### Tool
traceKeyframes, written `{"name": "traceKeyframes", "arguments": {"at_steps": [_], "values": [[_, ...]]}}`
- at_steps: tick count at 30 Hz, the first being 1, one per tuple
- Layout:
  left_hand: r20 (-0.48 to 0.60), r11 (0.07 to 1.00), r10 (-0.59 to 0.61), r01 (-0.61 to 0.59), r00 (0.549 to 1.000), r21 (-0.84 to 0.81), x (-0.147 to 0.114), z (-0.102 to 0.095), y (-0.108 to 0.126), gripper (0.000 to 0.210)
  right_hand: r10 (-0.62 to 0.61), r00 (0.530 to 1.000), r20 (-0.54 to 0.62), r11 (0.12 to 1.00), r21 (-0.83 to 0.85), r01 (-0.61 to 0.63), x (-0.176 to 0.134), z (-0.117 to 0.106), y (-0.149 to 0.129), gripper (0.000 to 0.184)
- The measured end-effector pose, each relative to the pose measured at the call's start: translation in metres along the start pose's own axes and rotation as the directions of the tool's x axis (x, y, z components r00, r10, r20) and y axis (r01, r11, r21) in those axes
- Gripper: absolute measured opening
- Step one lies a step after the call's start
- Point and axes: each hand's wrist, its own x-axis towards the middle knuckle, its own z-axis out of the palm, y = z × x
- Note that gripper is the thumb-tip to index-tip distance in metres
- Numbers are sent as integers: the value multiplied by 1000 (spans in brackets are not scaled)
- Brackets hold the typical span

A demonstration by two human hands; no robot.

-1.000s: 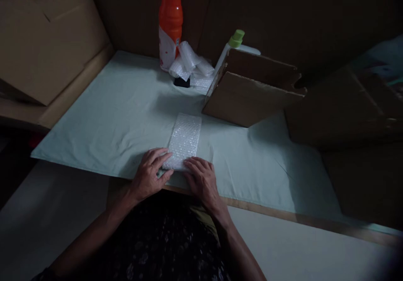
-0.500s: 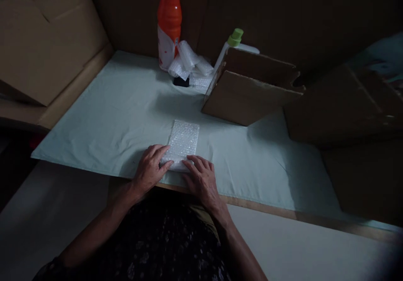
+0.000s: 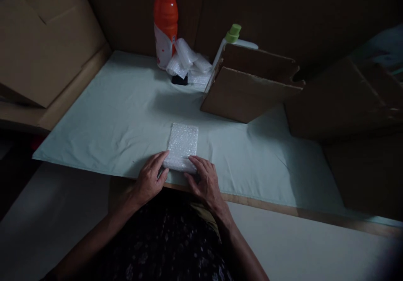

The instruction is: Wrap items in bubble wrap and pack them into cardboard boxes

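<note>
A sheet of bubble wrap (image 3: 183,140) lies flat on the pale green cloth, its near end folded or rolled into a thicker band. My left hand (image 3: 151,175) grips the left end of that band between thumb and fingers. At the right end, my right hand (image 3: 204,178) has its fingers on top and its thumb at the near side. Whether anything is inside the roll cannot be seen.
Behind stand an orange bottle (image 3: 166,16), several rolled pieces of bubble wrap (image 3: 185,58), a small black object (image 3: 179,80) and a green-capped white bottle (image 3: 233,33). An upright open cardboard box (image 3: 248,92) stands right of centre. Cardboard walls (image 3: 47,42) surround the cloth (image 3: 126,105).
The flat part of the bubble wrap has become shorter and its near band thicker. Both hands have shifted outward to the band's ends, with the right thumb now at its near side.
</note>
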Motion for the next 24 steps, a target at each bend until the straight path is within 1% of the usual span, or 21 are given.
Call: {"name": "traceKeyframes", "arguments": {"at_steps": [2,4,6,8,12,15,17,19,22,24], "values": [[16,1000,16,-16,1000,4,0,1,0,50,-4,1000,16,1000,21,3,-2,-2,0,54],[28,999,44,-44,999,1,1,1,1,46,-11,999,36,999,35,9,-4,-3,1,60],[27,998,68,-68,997,-16,3,0,2,40,-10,999,53,999,40,7,-4,-4,2,58],[25,997,66,-64,998,-43,5,-1,3,36,-2,999,51,999,46,0,-4,-4,4,52],[57,997,-8,13,998,-81,10,-6,6,36,41,999,22,997,67,-42,-3,-3,4,42],[53,999,-30,32,998,-37,13,-7,7,36,63,997,-48,998,31,-62,-2,-3,3,41],[31,999,-21,20,999,26,15,-5,5,34,32,993,-114,999,-7,-33,-2,-4,2,43],[17,995,-25,23,1000,93,19,-2,3,32,-19,991,-131,998,-60,11,-2,-3,2,45],[-2,988,-63,63,998,142,26,2,1,29,-55,997,-45,987,-154,48,3,0,2,45],[-28,988,-112,114,993,103,30,3,0,28,-47,999,10,982,-181,48,10,4,3,41]]}}
